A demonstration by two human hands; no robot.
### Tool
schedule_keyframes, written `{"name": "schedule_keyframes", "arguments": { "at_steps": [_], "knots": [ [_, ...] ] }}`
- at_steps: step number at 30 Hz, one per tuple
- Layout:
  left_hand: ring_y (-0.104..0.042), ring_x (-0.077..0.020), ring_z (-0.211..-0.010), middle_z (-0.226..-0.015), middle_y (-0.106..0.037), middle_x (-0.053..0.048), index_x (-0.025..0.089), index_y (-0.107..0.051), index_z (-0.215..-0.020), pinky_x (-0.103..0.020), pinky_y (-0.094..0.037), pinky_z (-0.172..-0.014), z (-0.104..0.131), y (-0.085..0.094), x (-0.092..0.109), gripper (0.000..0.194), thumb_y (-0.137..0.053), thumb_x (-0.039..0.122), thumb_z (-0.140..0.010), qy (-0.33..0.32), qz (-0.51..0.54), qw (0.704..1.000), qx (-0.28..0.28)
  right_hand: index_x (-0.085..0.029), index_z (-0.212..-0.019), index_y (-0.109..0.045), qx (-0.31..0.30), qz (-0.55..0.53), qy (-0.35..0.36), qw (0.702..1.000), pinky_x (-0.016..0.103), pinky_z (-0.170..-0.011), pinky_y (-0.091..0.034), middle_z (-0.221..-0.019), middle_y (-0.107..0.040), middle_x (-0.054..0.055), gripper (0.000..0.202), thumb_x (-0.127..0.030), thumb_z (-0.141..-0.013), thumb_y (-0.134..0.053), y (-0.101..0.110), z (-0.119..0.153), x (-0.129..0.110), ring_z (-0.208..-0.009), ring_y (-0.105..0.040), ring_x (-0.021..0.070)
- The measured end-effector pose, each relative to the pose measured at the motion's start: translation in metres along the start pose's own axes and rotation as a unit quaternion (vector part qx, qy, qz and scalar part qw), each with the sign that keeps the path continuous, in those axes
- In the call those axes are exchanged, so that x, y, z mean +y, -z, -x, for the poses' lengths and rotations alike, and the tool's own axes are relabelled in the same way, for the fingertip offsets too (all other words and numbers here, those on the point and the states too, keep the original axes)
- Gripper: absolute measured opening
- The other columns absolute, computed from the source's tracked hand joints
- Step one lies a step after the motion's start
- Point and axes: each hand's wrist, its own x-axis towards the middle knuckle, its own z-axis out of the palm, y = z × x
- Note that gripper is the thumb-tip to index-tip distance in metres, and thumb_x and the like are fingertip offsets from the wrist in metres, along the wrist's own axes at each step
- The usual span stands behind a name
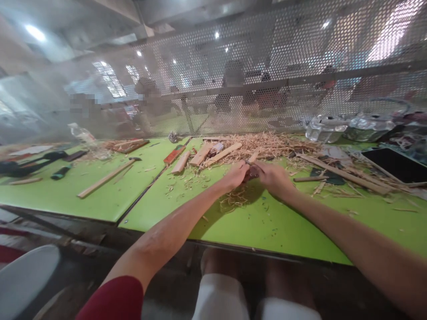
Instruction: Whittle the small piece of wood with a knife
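- Green tabletops (100, 195), joined by a dark seam.
- Perforated metal screen (267, 66) behind.
- Bright ceiling lights (35, 32) overhead.
- Blurred people beyond the screen.

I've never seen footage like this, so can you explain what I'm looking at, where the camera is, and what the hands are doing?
There is no machine: a person wears a camera on the head, looking down at their own arms. The left hand and right hand meet over a green table, closed together around a small dark piece; what it is exactly is hard to tell. Behind them lies a pile of wood shavings, with wooden sticks beside it. A perforated screen stands behind the table.
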Motion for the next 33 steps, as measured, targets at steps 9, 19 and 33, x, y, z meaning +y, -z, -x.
{"name": "schedule_keyframes", "arguments": {
  "at_steps": [9, 19, 33],
  "knots": [
    [-0.05, -0.016, -0.07, -0.072, -0.052, 0.004, 0.024, -0.047, -0.08, -0.031, -0.038, -0.07, -0.004, -0.004, -0.001, 0.041, -0.058, 0.006, -0.115, -0.081, -0.191, 0.977, 0.055, -0.013, -0.147, -0.087, -0.015, 0.057, -0.048, 0.997, 0.035, -0.072, -0.053, -0.109, -0.09, 0.019, 0.061, -0.031, -0.127, -0.033, 0.005, -0.004, -0.005, -0.083, -0.078, 0.0279],
    [-0.05, -0.0186, -0.079, -0.076, -0.052, 0.001, 0.027, -0.044, -0.078, -0.032, -0.039, -0.079, 0.005, -0.004, 0.011, 0.046, -0.059, -0.004, -0.109, -0.081, -0.244, 0.966, 0.041, -0.019, -0.139, -0.09, -0.03, 0.094, -0.063, 0.993, 0.033, -0.073, -0.048, -0.119, -0.091, 0.018, 0.058, -0.034, -0.127, -0.035, 0.013, -0.006, -0.002, -0.096, -0.079, 0.0283],
    [-0.079, -0.0263, -0.105, -0.113, -0.085, -0.013, 0.02, -0.072, -0.108, -0.033, -0.058, -0.094, 0.001, -0.001, 0.004, 0.015, -0.061, 0.011, -0.114, -0.04, -0.404, 0.913, 0.046, -0.011, -0.147, -0.083, -0.066, 0.083, -0.051, 0.993, 0.032, -0.075, -0.039, -0.122, -0.089, 0.022, 0.051, -0.02, -0.125, -0.038, 0.013, -0.002, -0.005, -0.093, -0.074, 0.0254]
  ]
}}
